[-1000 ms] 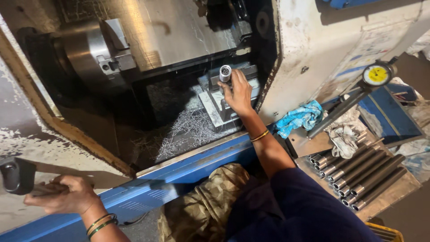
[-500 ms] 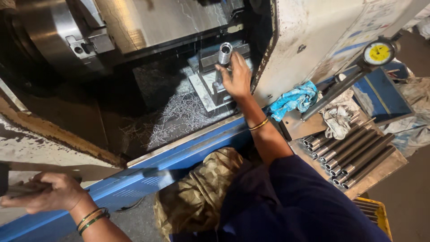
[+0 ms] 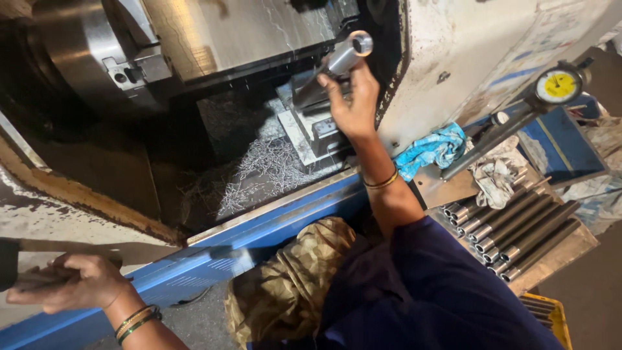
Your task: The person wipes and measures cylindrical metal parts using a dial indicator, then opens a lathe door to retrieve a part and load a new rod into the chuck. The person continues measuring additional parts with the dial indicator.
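My right hand (image 3: 353,104) is inside the open machine enclosure, gripping a short steel tube (image 3: 343,58) that tilts up toward the right, its hollow end showing. Below the tube is a grey tool block (image 3: 317,126) on the machine bed. The round steel chuck (image 3: 97,55) with its jaws sits at the upper left, apart from the tube. My left hand (image 3: 81,282) is at the lower left, closed around the dark handle (image 3: 13,266) of the sliding door.
Metal chips (image 3: 265,172) lie heaped on the bed. A blue rail (image 3: 259,230) runs along the front. To the right, a blue rag (image 3: 431,149), a yellow-faced dial gauge (image 3: 558,85) and several steel tubes (image 3: 518,227) lie on a wooden bench.
My right hand has lifted the steel tube up off the tool block. The view has shifted downward and left. My left hand stays on the door handle.
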